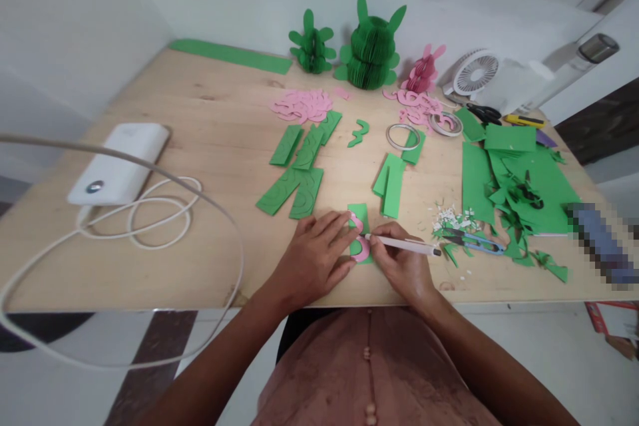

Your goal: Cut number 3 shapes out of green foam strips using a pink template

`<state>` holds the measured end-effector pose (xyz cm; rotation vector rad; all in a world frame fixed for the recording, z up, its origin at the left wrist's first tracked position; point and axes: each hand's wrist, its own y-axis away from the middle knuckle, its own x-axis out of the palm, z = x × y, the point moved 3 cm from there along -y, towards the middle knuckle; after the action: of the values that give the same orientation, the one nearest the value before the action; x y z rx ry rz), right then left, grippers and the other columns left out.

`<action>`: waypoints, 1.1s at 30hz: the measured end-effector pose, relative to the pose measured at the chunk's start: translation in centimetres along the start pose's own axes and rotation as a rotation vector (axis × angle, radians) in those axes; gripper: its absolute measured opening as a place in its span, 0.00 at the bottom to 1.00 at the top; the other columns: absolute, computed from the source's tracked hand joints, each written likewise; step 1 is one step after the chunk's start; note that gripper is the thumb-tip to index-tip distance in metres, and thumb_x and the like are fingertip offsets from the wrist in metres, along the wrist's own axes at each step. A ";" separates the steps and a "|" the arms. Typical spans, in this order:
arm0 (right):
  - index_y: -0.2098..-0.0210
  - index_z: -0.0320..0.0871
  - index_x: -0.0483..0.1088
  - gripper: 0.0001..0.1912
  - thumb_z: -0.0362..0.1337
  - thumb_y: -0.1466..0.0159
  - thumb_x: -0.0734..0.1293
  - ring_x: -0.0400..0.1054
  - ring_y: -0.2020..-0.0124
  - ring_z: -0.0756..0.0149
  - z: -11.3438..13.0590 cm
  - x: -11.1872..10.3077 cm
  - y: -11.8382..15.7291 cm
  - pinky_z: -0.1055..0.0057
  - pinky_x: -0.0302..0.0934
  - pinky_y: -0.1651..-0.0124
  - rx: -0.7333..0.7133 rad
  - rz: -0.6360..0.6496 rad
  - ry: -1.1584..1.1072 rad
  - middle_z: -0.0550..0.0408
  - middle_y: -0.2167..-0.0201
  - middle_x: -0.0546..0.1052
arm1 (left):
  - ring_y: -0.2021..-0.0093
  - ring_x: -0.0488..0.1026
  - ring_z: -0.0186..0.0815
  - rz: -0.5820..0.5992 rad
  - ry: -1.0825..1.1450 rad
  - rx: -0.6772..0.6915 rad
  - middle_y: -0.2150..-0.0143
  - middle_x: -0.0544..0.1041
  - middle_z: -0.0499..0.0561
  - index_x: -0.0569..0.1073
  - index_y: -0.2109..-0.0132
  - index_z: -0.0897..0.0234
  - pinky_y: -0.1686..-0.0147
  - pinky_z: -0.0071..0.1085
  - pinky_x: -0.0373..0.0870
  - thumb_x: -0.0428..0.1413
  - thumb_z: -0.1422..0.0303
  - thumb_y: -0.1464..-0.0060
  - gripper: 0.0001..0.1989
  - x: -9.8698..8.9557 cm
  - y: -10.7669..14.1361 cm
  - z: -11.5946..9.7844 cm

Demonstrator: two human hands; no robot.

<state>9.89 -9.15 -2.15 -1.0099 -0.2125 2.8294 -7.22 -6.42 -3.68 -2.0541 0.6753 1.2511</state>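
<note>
Near the table's front edge lies a small green paper piece (363,212) with a pink curved cutout (361,249) on top of it. My left hand (319,254) lies flat over the left side of both, fingers extended and touching the pink shape. A white pen (407,244) is pinched in my right hand (403,268), its tip at the inner curve of the pink cutout. Several folded green strips (305,193) with drawn curves lie to the upper left, and plain folded green strips (393,188) lie to the upper right.
Pink cutouts (302,106), a tape roll (403,137) and green honeycomb figures (372,53) stand or lie farther back. Blue snips (482,243) rest among scraps at right, beside green sheets (554,180). A white power bank (120,163) with a looping cable (184,239) is at left.
</note>
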 end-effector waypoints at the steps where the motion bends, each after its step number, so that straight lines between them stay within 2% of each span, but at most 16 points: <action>1: 0.71 0.44 0.70 0.07 0.37 0.37 0.64 0.65 0.80 0.71 0.0 0.0 0.0 0.75 0.59 0.76 0.001 0.000 0.002 0.60 0.78 0.74 | 0.37 0.62 0.50 -0.004 0.003 0.001 0.35 0.65 0.59 0.68 0.39 0.61 0.44 0.49 0.60 0.50 0.61 0.37 0.22 0.0 0.0 0.0; 10: 0.71 0.45 0.70 0.07 0.37 0.37 0.64 0.64 0.81 0.72 0.1 -0.2 0.1 0.76 0.58 0.77 0.006 -0.006 0.001 0.61 0.80 0.73 | 0.37 0.62 0.50 0.000 0.000 -0.002 0.35 0.65 0.59 0.70 0.41 0.60 0.44 0.48 0.60 0.50 0.61 0.37 0.20 0.0 0.0 0.0; 33: 0.69 0.44 0.71 0.06 0.37 0.37 0.64 0.67 0.77 0.70 -0.5 -0.5 1.1 0.75 0.58 0.75 0.034 -0.016 -0.044 0.58 0.76 0.75 | 0.36 0.61 0.50 0.017 -0.012 0.002 0.34 0.64 0.58 0.69 0.41 0.61 0.45 0.49 0.60 0.49 0.61 0.37 0.20 0.1 0.0 0.0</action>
<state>10.44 -10.23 -2.40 -0.9352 -0.1751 2.8328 -7.20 -6.46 -3.74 -2.0422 0.6891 1.2709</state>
